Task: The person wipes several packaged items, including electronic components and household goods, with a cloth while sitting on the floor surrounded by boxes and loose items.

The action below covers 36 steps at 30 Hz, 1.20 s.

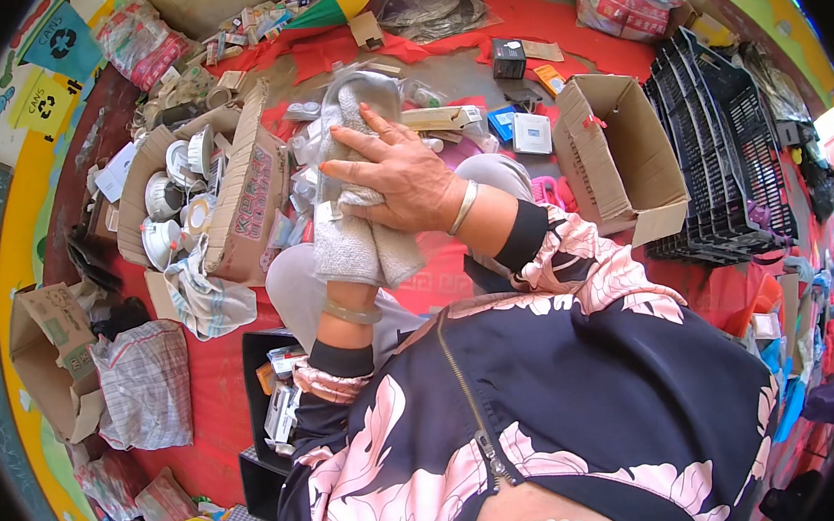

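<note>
A grey towel (365, 250) lies folded over a clear plastic item (326, 227), whose exact kind I cannot make out. My right hand (400, 175) rests on top of the towel, its fingers stretched out and spread. From below comes my left forearm with a bangle; the towel covers my left hand, so its fingers are hidden. Both the towel and the plastic are above my lap, tilted away from me. Small plastic-wrapped pieces (303, 186) lie just left of the towel.
At left stands a cardboard box (251, 201) of round white light fittings (161, 196), with a checked cloth (210, 293) beside it. An open carton (626, 158) and black plastic crates (714, 145) stand at right. A white square box (531, 133) sits beyond my knee.
</note>
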### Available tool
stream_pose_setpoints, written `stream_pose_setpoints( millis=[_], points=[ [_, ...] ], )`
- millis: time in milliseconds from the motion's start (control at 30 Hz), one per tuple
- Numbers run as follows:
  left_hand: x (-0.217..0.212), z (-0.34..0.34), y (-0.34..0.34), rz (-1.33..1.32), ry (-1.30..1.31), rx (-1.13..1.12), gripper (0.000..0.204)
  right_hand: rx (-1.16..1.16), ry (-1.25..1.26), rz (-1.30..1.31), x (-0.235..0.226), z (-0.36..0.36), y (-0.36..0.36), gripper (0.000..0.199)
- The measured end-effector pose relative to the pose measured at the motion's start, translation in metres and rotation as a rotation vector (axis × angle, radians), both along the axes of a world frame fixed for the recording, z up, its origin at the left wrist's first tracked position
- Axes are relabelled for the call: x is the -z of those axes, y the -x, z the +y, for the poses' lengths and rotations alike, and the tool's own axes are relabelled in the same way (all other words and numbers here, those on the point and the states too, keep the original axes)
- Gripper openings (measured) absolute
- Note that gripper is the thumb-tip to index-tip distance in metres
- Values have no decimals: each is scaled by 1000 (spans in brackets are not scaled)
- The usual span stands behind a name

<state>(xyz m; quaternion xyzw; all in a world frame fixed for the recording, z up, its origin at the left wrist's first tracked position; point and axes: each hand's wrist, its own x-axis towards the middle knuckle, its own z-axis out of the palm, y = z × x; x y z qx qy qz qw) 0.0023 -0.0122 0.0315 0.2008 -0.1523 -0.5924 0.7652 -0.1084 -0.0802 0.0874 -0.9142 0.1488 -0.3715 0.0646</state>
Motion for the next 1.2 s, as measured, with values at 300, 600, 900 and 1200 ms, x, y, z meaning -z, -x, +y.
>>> stream_pose_setpoints(
  millis=[300,600,900,1200],
  points=[
    [-19,14,18,-1706,14,-399,47,186,-293,-133,-11,-20,-7,47],
    [1,37,30,-918,-54,19,37,537,-531,102,26,-125,19,38],
    [4,37,8,-816,-144,-72,32,274,19,-454,-25,-60,37,55],
    [2,47,12,-1193,-123,-181,27,-50,-23,193,-12,-1,4,45]
  ],
)
